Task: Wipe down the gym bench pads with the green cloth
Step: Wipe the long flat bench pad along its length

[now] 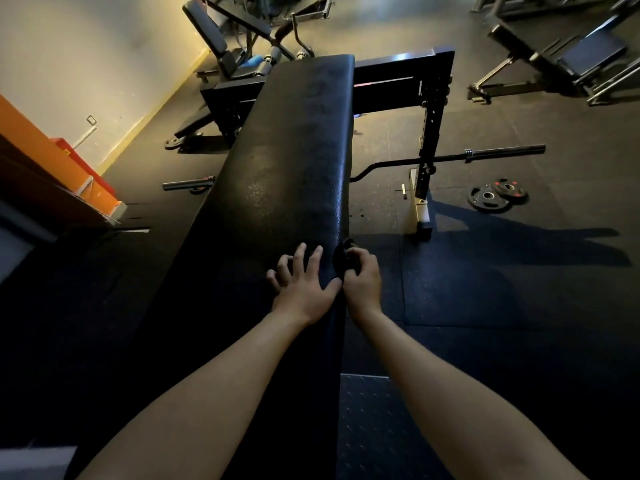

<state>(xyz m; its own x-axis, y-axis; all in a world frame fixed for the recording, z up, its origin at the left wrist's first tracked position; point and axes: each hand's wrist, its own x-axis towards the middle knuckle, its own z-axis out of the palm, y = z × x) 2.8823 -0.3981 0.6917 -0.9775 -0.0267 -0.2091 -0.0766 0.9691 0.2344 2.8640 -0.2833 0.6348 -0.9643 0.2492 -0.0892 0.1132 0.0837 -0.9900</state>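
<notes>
The left hand [304, 289] lies flat on the long black bench pad [287, 150], fingers spread wide. Just beside it, the right hand [362, 278] grips a bunched cloth [340, 259], dark in this light, against the pad's right edge. Weight plates [497, 197] lie farther right.

Dim, warm light from upper left; foreground in deep shadow, edges warped.
</notes>
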